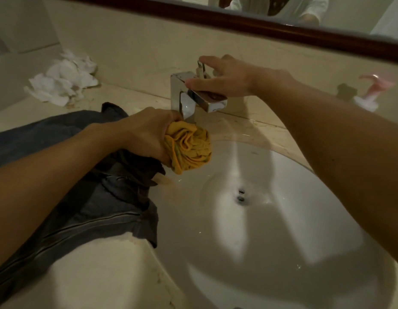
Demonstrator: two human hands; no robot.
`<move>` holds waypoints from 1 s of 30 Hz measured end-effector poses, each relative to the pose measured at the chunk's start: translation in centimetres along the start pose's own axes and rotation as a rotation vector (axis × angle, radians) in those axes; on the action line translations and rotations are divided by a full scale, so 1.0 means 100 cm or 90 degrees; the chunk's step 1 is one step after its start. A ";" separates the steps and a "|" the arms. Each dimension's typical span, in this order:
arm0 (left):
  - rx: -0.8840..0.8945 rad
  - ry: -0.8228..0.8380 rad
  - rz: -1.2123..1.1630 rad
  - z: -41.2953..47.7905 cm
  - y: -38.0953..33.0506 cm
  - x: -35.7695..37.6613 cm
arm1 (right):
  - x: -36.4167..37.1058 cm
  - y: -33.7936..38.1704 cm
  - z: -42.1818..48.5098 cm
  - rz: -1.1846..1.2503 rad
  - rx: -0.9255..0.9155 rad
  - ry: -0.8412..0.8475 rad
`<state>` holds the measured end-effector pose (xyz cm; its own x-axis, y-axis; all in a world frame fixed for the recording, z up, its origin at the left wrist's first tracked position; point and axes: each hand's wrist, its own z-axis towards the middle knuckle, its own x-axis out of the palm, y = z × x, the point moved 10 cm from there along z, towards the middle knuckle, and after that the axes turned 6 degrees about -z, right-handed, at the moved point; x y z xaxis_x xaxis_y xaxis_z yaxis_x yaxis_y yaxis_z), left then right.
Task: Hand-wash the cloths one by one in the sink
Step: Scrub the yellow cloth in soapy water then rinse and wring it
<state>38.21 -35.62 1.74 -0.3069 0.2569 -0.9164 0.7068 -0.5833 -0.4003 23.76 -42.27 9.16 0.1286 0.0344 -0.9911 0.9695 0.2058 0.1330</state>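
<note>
Beige stone-look counter (100, 275) is seen filling the lower left, and one white oval ceramic basin (282, 219) is sunk into it towards 4 o'clock, with a small metal drain (240, 196) at its centre. A plain cream wall (126, 41) is met at the back, and one mirror edged by a dark wooden frame (238, 21) is hung above it at 12 o'clock.

One square chrome tap (186, 101) is mounted behind the basin. Its upright lever (201, 68) is touched by the right hand (229, 79), whose fingers are held straight and spread, the index tip laid on the lever's top and the thumb on the tap body.

One crumpled yellow cloth (191, 148) is gripped in the left hand (146, 134), the fingers curled tightly round it; it is held just below the spout, over the basin's rim at 10 o'clock.

A heap of dark blue-grey cloths (60, 130) is spread on the counter at 9 o'clock beneath the left forearm, one edge hanging into the basin; their number cannot be told. One pile of crumpled white material (62, 83) is left at 10 o'clock, and one blurred pink pump bottle (371, 90) is stood at 2 o'clock.
</note>
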 end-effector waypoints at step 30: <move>0.069 0.029 -0.049 -0.006 -0.095 0.041 | 0.047 -0.054 -0.139 0.214 0.102 0.010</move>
<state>30.59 -28.56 1.76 -0.3267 0.3382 -0.8825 0.6082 -0.6395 -0.4702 16.18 -29.67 3.92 0.4430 0.0896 -0.8920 0.8944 0.0249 0.4467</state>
